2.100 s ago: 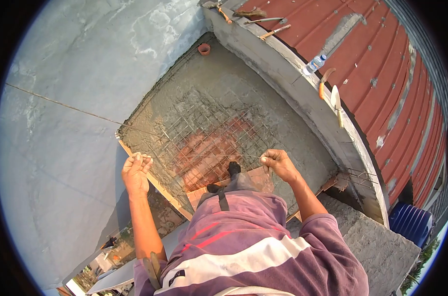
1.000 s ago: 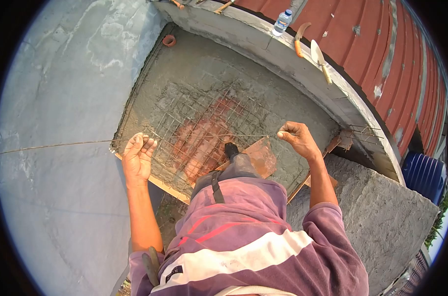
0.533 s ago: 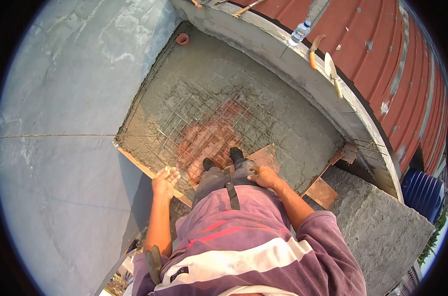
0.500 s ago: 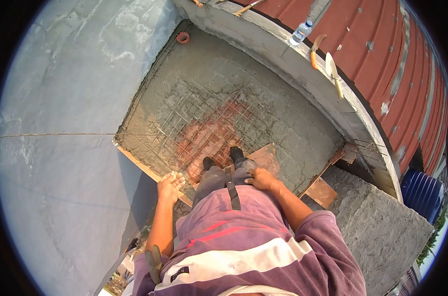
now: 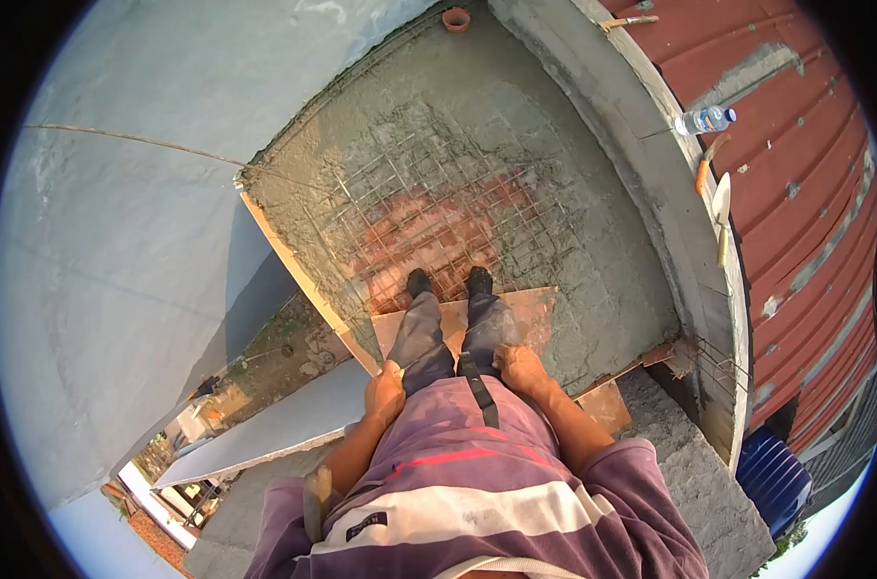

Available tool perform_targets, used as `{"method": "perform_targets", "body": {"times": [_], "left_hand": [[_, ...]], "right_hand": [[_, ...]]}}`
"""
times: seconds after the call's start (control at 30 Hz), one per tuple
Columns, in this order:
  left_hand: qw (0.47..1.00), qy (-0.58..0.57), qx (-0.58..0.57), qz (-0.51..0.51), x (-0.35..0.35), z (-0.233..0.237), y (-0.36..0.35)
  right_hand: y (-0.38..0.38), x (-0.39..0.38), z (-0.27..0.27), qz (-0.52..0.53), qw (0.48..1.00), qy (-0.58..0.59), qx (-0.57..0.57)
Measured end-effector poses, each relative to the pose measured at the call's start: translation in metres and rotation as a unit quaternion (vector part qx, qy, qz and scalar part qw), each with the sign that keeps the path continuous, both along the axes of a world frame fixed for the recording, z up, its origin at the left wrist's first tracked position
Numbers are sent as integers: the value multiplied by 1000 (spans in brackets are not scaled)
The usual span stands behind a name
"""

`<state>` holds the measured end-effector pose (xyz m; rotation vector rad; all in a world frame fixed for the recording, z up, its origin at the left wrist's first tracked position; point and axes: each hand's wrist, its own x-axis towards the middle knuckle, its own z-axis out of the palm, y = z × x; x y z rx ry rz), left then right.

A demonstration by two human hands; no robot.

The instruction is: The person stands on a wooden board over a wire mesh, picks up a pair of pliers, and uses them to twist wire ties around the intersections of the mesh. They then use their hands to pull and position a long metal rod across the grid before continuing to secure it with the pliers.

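Observation:
My left hand (image 5: 386,391) is closed at the left side of my dark trousers (image 5: 427,340), its fingers curled in at the cloth. At the other thigh, my right hand (image 5: 520,370) is closed on the trouser cloth, with the fingertips partly hidden. My feet in dark footwear stand by a brownish board (image 5: 533,314) and a grid of steel bars (image 5: 438,217). Wet grey concrete (image 5: 593,261) surrounds the grid, and a reddish surface shows beneath the bars in the middle.
A low concrete wall (image 5: 651,183) curves along the right. A water bottle (image 5: 706,121), an orange-handled curved blade (image 5: 709,166) and a trowel (image 5: 721,207) lie along its top. A pipe end (image 5: 455,19) stands at the far corner. Wooden formwork (image 5: 299,275) edges a drop at left.
The view has swung, bringing the drop on the left into sight. My left hand has come in from the formwork edge to my trousers and closed; my right hand's fingers have curled in.

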<state>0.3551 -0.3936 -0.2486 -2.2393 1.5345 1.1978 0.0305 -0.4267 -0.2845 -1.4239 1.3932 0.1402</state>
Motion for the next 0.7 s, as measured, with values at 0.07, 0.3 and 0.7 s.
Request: {"method": "perform_targets", "body": {"times": [0.07, 0.3, 0.7], "left_hand": [[998, 36, -24, 40, 2, -7, 7], [959, 249, 29, 133, 17, 3, 13], [942, 319, 47, 91, 49, -44, 53]], "right_hand": [[-7, -9, 5, -14, 1000, -8, 15], [-21, -28, 39, 142, 988, 8, 62], [-148, 182, 200, 211, 846, -342, -349]]}}
